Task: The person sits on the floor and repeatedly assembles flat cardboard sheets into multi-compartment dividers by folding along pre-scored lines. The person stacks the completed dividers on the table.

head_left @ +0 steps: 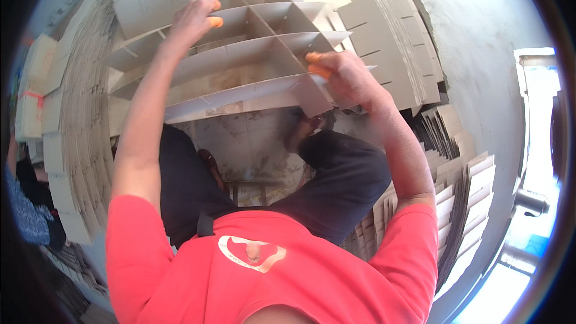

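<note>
A partly assembled grid of slotted cardboard divider strips (237, 49) stands before me, long strips running left to right with shorter ones crossing them. Orange covers sit on some fingertips of both hands. My left hand (191, 23) is above the far left part of the grid, thumb and finger apart, with nothing visible between them. At the grid's right side, my right hand (355, 81) pinches a short cardboard cross strip (313, 97) whose near end reaches past the closest long strip. The palm side of my right hand is hidden.
Tall stacks of flat cardboard strips (84, 108) rise on the left. Slotted cardboard pieces (387, 45) are piled at the right, with more bundles (474, 198) beside my right arm. Another person's patterned sleeve (27, 210) shows at the far left. A bright opening (540, 144) lies far right.
</note>
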Demonstrator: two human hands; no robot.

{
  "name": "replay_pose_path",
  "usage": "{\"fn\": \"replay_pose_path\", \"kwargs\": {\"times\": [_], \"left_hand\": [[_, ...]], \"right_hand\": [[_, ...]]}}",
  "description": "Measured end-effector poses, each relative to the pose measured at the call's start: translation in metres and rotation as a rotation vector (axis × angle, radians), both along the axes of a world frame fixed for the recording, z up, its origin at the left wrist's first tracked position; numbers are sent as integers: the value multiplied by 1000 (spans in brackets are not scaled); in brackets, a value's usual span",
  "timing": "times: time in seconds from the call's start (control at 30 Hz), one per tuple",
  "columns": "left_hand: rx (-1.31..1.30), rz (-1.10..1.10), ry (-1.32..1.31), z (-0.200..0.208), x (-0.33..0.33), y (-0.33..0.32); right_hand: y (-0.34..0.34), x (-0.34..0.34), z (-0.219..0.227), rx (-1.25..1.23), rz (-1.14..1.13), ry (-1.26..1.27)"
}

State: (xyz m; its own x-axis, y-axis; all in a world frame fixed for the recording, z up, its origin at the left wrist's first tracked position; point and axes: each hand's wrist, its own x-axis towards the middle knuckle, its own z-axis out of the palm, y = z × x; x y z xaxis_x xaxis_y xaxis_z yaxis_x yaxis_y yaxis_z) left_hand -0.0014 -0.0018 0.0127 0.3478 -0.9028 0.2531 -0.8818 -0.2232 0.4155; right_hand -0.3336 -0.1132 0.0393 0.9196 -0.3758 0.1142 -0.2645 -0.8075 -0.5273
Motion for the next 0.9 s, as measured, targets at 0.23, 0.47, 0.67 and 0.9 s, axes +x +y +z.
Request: {"fn": "replay_pose_path", "kwargs": {"times": [0.23, 0.47, 0.67, 0.9], "left_hand": [[-245, 24, -45, 23, -33, 67], [-206, 15, 13, 12, -68, 106], [-174, 44, 66, 6, -70, 121], [-210, 12, 82, 2, -75, 124]], "right_hand": [[-74, -115, -15, -890, -911, 252], [-119, -173, -52, -696, -868, 379], [-119, -168, -25, -436, -974, 349], [-117, -168, -12, -424, -1033, -151]]}}
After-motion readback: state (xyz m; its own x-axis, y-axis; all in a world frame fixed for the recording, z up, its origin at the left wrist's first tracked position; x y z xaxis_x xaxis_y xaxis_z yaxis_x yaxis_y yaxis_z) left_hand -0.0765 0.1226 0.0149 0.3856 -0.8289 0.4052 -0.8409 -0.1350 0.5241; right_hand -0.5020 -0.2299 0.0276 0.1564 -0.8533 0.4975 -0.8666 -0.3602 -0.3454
